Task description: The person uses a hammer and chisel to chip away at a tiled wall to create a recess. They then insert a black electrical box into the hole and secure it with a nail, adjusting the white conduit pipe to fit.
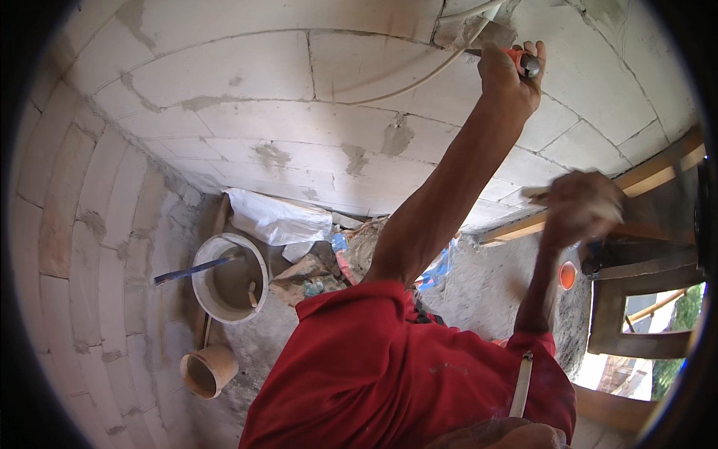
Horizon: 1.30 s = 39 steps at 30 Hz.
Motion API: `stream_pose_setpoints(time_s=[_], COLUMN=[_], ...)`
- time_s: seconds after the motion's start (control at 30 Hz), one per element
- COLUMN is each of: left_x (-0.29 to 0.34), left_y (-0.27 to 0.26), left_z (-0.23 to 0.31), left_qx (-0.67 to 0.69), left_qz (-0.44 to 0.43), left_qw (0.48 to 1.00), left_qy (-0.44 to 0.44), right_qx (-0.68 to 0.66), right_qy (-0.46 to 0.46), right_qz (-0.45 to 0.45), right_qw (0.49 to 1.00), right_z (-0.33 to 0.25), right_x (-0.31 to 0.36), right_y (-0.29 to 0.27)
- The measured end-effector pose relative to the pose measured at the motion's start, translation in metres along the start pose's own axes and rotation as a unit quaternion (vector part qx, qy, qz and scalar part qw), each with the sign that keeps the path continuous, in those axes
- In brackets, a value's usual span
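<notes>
My left hand is raised to the wall of pale blocks, its fingers wrapped round a chisel with an orange-red grip and a grey metal butt. The chisel's blade points left, at the edge of a rough recess cut in the wall. White cables come out of that recess and hang across the blocks. Lower and to the right, my right hand is closed round the wooden handle of a hammer. Motion smears this hand, and the hammer's head is only a dark blur.
On the floor at left stand a white bucket with a blue-handled tool in it and a smaller beige bucket. A white sack and rubble lie along the wall. An orange cup and wooden framing are at right.
</notes>
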<state>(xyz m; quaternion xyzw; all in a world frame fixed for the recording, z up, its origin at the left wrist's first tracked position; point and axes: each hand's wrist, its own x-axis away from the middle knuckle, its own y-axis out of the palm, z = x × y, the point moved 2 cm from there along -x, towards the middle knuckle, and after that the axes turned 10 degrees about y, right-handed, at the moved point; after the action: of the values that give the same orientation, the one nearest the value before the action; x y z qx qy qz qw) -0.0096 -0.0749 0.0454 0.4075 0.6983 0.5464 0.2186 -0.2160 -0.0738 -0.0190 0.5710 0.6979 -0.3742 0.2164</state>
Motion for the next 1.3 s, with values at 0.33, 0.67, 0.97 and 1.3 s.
stream_pose_setpoints(time_s=[0.33,0.67,0.97,1.3], left_x=[0.005,0.008,-0.007,-0.036], left_y=[-0.019,-0.037,0.002,-0.012], left_z=[-0.003,-0.013,0.000,0.006], left_qx=[-0.033,-0.092,-0.034,-0.051], left_qz=[-0.018,-0.093,-0.007,-0.102], left_qw=[0.998,0.991,0.999,0.993], left_qy=[0.040,0.001,0.002,0.029], right_qx=[-0.250,-0.235,-0.206,0.041], right_qy=[-0.009,0.100,0.024,0.253], right_qz=[0.019,0.070,0.037,-0.162], right_qw=[0.968,0.964,0.978,0.953], right_z=[-0.064,-0.070,-0.080,-0.010], right_x=[-0.037,-0.025,-0.046,-0.022], right_y=[-0.058,-0.068,-0.061,0.024])
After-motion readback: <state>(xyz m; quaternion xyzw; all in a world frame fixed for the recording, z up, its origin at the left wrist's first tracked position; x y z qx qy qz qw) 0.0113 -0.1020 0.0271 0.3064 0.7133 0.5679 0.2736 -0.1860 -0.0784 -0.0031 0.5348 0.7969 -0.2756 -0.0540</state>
